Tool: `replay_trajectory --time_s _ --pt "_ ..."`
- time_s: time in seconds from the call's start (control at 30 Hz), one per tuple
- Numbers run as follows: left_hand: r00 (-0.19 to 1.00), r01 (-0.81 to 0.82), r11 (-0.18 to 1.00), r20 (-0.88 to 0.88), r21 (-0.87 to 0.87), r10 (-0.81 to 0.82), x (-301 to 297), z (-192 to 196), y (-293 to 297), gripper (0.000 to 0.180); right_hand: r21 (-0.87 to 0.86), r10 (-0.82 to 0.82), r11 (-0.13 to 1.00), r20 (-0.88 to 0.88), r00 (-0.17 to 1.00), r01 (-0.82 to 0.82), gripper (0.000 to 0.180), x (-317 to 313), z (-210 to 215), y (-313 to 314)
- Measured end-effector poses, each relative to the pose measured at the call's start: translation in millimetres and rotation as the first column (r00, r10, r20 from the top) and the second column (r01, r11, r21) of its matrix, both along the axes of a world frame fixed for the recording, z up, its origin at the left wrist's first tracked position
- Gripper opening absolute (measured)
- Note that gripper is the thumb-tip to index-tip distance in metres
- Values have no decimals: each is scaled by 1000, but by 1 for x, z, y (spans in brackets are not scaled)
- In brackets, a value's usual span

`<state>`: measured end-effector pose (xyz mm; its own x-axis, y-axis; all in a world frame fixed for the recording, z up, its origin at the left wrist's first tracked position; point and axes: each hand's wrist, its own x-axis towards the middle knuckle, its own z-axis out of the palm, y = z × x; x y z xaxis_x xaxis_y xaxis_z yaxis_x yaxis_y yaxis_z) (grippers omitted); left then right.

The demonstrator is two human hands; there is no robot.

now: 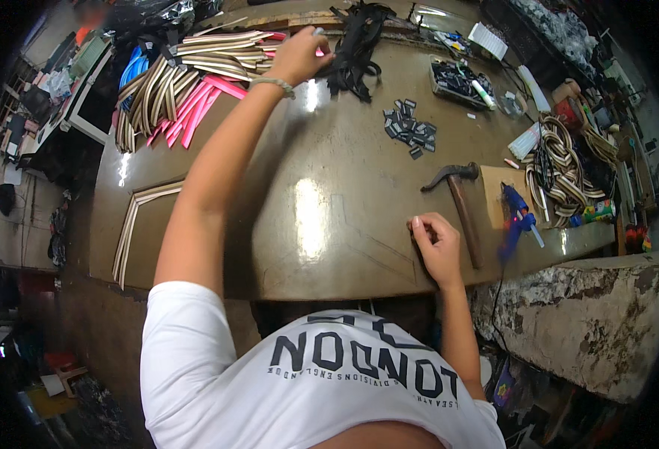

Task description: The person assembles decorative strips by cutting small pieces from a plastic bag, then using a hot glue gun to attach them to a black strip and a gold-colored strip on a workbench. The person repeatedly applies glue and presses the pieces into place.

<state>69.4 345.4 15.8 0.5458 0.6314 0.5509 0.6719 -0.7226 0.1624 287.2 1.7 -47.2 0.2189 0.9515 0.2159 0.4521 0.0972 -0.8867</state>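
Note:
My left hand (299,58) is stretched far across the table, its fingers curled together between the striped straps (209,56) and a bundle of black strips (359,45). What it grips, if anything, I cannot make out; a small pale bit shows at its fingertips. A cord circles that wrist. My right hand (438,248) rests closed near the front edge, thumb against the fingers, with any held thing hidden. Just beyond its fingers lies a hammer (464,209) with a wooden handle. A pile of small dark clips (410,129) sits farther back.
Pink strips (194,112) lie under the striped straps. One bent striped strap (129,224) is at the table's left. On the right are a blue glue gun (518,208) on a board, coiled straps (561,165) and a bin of dark parts (460,81).

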Motion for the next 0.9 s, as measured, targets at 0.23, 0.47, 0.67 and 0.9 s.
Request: replay_trajectory --time_s 0.23,0.47,0.67,0.9 --pt "971 -30 948 217 -318 104 -22 -4 -243 20 -109 145 905 -830 538 -412 40 -77 21 22" --pt "837 97 757 464 -647 290 -54 -27 -319 22 -193 232 580 -892 387 -792 40 -88 17 43" --pt "774 304 388 463 -870 433 -75 -41 -326 19 -314 142 480 -894 425 -820 43 -86 24 29" --pt "796 418 272 494 -867 349 -81 -39 -321 18 -358 250 428 -836 489 -830 36 -88 25 34"
